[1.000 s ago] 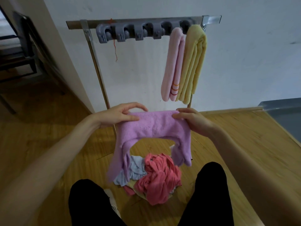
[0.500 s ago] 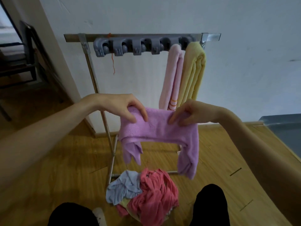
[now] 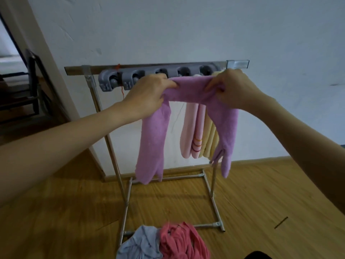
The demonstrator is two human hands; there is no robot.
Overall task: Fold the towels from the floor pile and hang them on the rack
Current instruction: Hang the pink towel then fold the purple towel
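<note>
Head view: both hands (image 3: 147,96) (image 3: 233,88) grip the purple towel (image 3: 190,90), now raised to the rack (image 3: 168,71); hanging comes next.

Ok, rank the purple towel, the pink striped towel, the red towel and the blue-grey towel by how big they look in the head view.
1. purple towel, nearest the camera
2. red towel, bunched and cut off by the frame
3. pink striped towel and blue-grey towel: too alike to rank, one partly hidden, one crumpled.
</note>
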